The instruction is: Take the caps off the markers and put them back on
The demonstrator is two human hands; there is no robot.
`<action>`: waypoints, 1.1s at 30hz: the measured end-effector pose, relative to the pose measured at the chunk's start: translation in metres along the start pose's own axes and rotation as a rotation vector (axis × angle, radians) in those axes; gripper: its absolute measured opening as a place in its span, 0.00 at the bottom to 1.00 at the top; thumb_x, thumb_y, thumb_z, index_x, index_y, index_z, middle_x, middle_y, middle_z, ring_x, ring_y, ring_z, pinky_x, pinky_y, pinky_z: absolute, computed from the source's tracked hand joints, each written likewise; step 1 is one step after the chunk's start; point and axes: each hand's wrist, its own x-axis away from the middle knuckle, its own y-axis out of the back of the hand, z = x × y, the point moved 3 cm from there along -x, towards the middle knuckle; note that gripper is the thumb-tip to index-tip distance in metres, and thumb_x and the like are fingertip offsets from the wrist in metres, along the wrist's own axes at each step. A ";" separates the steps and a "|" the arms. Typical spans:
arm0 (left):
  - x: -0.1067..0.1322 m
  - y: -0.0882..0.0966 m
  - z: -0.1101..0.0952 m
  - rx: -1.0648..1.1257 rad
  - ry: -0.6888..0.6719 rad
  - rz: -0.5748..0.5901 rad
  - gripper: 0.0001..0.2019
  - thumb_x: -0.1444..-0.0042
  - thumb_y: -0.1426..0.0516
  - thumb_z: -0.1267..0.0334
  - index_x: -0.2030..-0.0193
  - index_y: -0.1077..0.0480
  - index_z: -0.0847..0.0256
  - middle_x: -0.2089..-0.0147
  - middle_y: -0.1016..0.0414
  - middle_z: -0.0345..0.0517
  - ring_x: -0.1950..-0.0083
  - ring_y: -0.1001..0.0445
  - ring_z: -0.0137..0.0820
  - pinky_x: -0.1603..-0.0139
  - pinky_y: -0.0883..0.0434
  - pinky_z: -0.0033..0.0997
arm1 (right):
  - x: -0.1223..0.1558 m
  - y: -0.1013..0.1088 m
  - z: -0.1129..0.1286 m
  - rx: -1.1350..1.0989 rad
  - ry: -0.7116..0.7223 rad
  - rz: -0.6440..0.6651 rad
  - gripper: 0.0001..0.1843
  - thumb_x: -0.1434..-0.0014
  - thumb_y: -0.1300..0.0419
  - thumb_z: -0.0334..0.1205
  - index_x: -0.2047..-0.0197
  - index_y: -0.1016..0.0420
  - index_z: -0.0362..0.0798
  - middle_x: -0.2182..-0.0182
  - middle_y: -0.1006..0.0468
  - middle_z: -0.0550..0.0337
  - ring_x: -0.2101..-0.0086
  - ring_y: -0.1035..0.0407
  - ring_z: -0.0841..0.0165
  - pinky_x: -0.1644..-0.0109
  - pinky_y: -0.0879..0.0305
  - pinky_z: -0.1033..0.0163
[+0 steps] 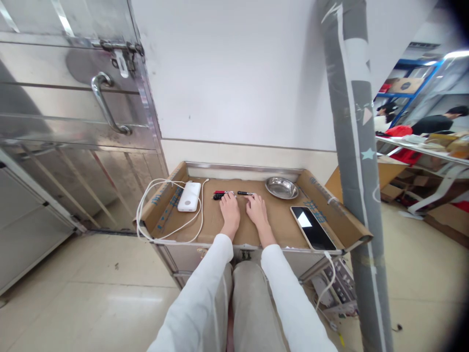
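Observation:
My left hand (230, 211) lies palm down on the cardboard-covered tabletop (220, 234). Its fingers are stretched forward, the tips at the right end of a red pen (221, 192) and a black pen (218, 196) lying side by side. Just right of it, my right hand (258, 212) also rests palm down, its thumb apart from the fingers. Its fingertips touch or nearly touch the right end of another black pen (243, 193). Neither hand visibly grips anything; what lies under the fingers is hidden.
Left on the tabletop lies a white power bank (189, 196) with a looped white cable (139, 210). To the right are a round metal dish (282, 188) and a phone (313, 229). Raised cardboard edges flank the top. A tall grey wrapped roll (357, 161) leans at right.

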 end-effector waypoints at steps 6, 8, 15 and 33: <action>-0.005 0.004 -0.005 0.178 -0.088 0.065 0.12 0.35 0.57 0.66 0.53 0.35 0.66 0.53 0.29 0.57 0.53 0.29 0.38 0.53 0.32 0.36 | 0.001 0.005 0.001 -0.066 0.009 -0.047 0.21 0.42 0.53 0.28 0.47 0.32 0.47 0.55 0.27 0.51 0.55 0.36 0.62 0.52 0.43 0.58; -0.005 0.007 -0.007 0.275 -0.124 0.096 0.11 0.35 0.56 0.65 0.54 0.35 0.64 0.53 0.29 0.54 0.54 0.28 0.36 0.55 0.32 0.32 | 0.001 0.009 0.004 -0.116 0.055 -0.042 0.23 0.43 0.52 0.28 0.46 0.33 0.50 0.54 0.27 0.53 0.55 0.36 0.62 0.52 0.42 0.59; -0.004 0.010 -0.006 0.645 -0.151 0.116 0.05 0.37 0.51 0.63 0.59 0.36 0.59 0.57 0.28 0.47 0.57 0.27 0.32 0.57 0.31 0.31 | 0.002 0.017 0.005 -0.225 0.057 -0.068 0.17 0.41 0.51 0.31 0.51 0.29 0.50 0.56 0.26 0.54 0.55 0.34 0.63 0.52 0.41 0.59; -0.002 0.017 -0.008 0.901 -0.211 -0.146 0.13 0.37 0.50 0.61 0.47 0.41 0.61 0.49 0.31 0.53 0.50 0.29 0.33 0.48 0.30 0.36 | 0.002 0.008 -0.007 -0.582 -0.041 -0.104 0.12 0.43 0.51 0.35 0.58 0.29 0.47 0.59 0.23 0.52 0.65 0.29 0.66 0.56 0.33 0.59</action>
